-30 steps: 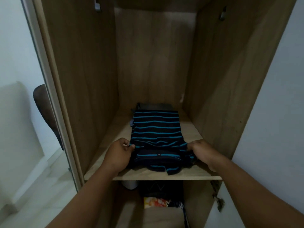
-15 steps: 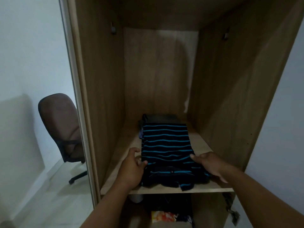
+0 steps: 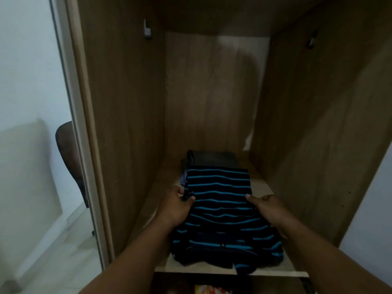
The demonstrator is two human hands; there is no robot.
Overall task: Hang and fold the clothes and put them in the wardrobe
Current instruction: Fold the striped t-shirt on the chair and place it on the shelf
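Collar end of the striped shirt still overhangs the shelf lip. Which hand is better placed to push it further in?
Probably the left hand: it pinches the striped shirt at its side edge, thumb on top. The right hand lies along the other side, its grip unclear. The shelf has room behind.

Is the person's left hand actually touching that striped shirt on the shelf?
Touching. The head view shows the left hand at the folded striped shirt's left edge, its thumb lying on the fabric and fingers curled round the edge, with no gap visible.
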